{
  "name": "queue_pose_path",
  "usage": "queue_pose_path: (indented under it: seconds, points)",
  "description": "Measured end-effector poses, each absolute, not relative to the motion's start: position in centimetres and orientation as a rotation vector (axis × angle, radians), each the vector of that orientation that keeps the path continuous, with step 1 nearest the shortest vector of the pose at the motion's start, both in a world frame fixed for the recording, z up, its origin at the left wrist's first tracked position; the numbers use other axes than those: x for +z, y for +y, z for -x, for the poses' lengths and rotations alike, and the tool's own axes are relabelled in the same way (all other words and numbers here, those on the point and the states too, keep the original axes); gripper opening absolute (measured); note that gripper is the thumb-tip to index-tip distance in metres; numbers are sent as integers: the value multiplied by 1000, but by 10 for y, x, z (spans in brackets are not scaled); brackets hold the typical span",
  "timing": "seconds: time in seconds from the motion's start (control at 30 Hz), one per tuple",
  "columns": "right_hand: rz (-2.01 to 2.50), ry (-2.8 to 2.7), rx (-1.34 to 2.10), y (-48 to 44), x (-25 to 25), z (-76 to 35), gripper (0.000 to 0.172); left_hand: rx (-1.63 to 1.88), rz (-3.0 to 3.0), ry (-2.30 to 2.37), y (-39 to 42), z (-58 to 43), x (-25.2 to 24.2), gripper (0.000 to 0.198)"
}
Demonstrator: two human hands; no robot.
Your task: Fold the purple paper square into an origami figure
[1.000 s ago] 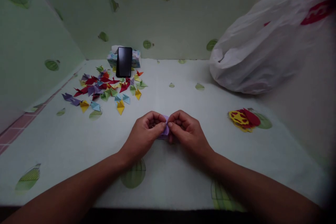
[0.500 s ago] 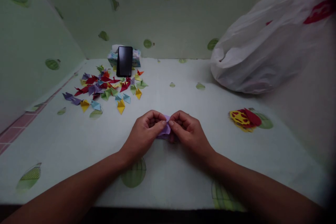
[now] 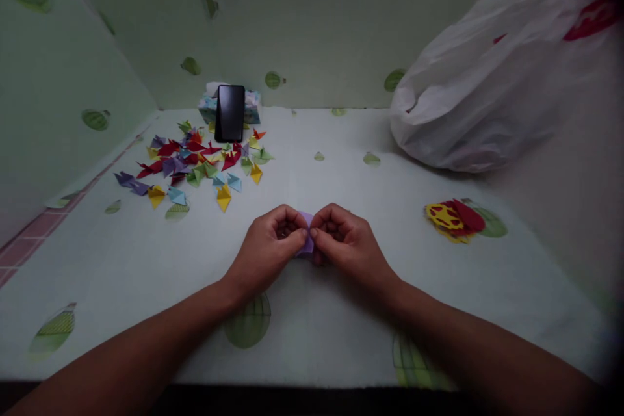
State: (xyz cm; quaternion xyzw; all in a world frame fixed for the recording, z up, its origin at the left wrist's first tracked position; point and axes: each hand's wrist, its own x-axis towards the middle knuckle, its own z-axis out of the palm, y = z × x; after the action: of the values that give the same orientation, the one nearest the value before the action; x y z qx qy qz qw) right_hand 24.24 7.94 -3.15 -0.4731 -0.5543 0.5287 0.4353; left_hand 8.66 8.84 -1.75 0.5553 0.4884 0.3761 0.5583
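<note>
A small piece of purple origami paper (image 3: 306, 247) is pinched between my two hands just above the middle of the table. My left hand (image 3: 273, 240) grips its left side with thumb and curled fingers. From the right, my right hand (image 3: 346, 240) holds it the same way, the two thumb tips almost meeting. Much of the paper is hidden behind the fingers. Beyond my left hand lies a pile of folded paper cranes (image 3: 195, 162) in red, purple, yellow, green, blue and orange.
A black phone (image 3: 230, 114) leans upright against a tissue box (image 3: 252, 107) behind the cranes. Red and yellow cut-out pieces (image 3: 453, 220) lie at the right. A large white plastic bag (image 3: 468, 97) fills the back right corner. Walls (image 3: 244, 26) stand close behind and on the left.
My hands have drawn slightly closer together at the purple paper, and less of it shows below the thumbs. The cranes and other things stay in place.
</note>
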Motion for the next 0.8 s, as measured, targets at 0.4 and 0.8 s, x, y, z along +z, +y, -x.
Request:
queue_pose_path:
  seconds: [0.4,0.8]
  points:
    - [995,-1316,1421,86,-32,-249,11,939,-983,1071,89,-86,-21,11]
    - [1037,-1364,1439,87,-29,-249,13,934,-1045,1070,88,-86,-20,11]
